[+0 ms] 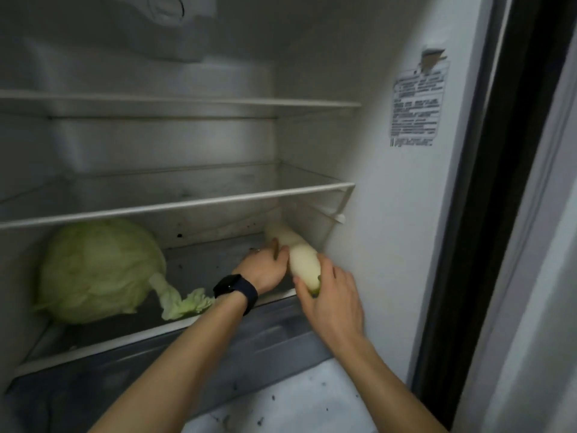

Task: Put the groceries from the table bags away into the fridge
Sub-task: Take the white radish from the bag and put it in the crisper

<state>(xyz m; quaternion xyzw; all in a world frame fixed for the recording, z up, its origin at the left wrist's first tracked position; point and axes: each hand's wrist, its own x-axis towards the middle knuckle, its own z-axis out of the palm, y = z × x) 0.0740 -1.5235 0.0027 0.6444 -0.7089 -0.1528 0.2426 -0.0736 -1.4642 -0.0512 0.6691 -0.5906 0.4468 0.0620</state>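
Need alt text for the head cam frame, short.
The left hand and right hand hold a long white radish at the right end of a fridge shelf. A green cabbage sits at the left of the same shelf, apart from the radish; a dark watch is on the left wrist.

Left end of the lowest shelf (pixel 199 264) is blocked by the cabbage (pixel 100 270), its loose leaf (pixel 184 303) trailed toward the middle. Right end, against the fridge wall (pixel 390 214), is filled by the white radish (pixel 296 254), held by left grip (pixel 265 270) and right grip (pixel 331 295). A bare gap is left between, capped by the middle shelf (pixel 175 206).
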